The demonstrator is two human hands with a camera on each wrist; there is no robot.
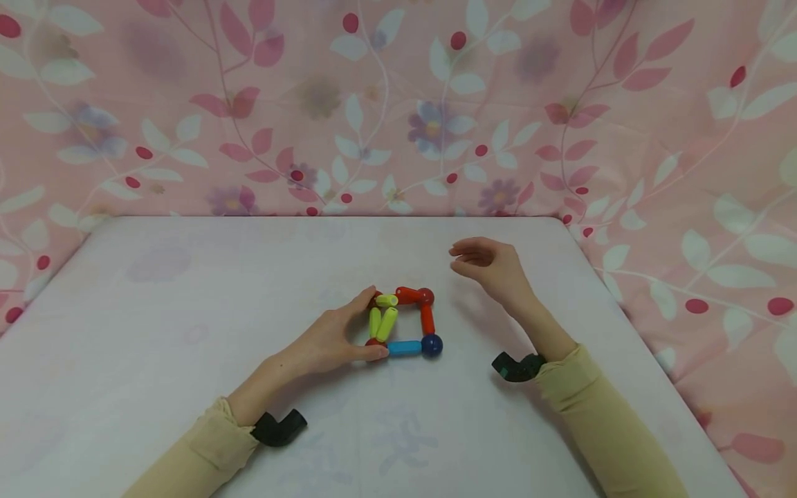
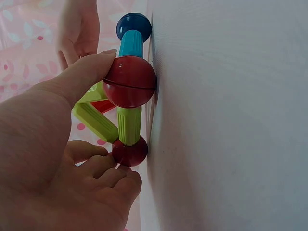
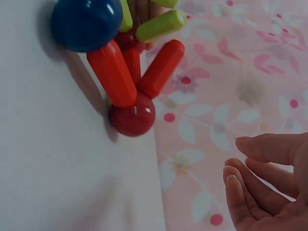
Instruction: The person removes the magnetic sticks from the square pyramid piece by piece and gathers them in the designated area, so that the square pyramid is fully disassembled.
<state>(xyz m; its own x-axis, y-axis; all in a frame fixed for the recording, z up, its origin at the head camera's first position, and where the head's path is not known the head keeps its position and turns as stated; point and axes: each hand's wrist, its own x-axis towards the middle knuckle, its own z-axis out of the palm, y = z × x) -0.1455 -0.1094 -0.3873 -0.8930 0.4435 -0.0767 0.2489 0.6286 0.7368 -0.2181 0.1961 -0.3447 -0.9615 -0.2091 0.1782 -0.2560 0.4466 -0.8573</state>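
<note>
A four-cornered frame of magnetic rods and balls lies on the white table, with a light blue rod (image 1: 405, 348) along its near side and a dark blue ball (image 1: 432, 345) at the near right. My left hand (image 1: 324, 340) holds its left side, thumb at the near red ball (image 2: 130, 82) and fingers against the far red ball (image 2: 130, 152). From the left side a lime rod (image 1: 387, 324) slants upward. A red rod (image 3: 162, 69) rises from the far right red ball (image 3: 133, 115). My right hand (image 1: 492, 270), fingers loosely bent and holding nothing, hovers right of the frame.
The white table (image 1: 187, 311) ends at a back edge against a pink floral curtain (image 1: 398, 104). More of this cloth hangs along the right side. Black wrist mounts (image 1: 279, 428) sit at both cuffs, low over the tabletop.
</note>
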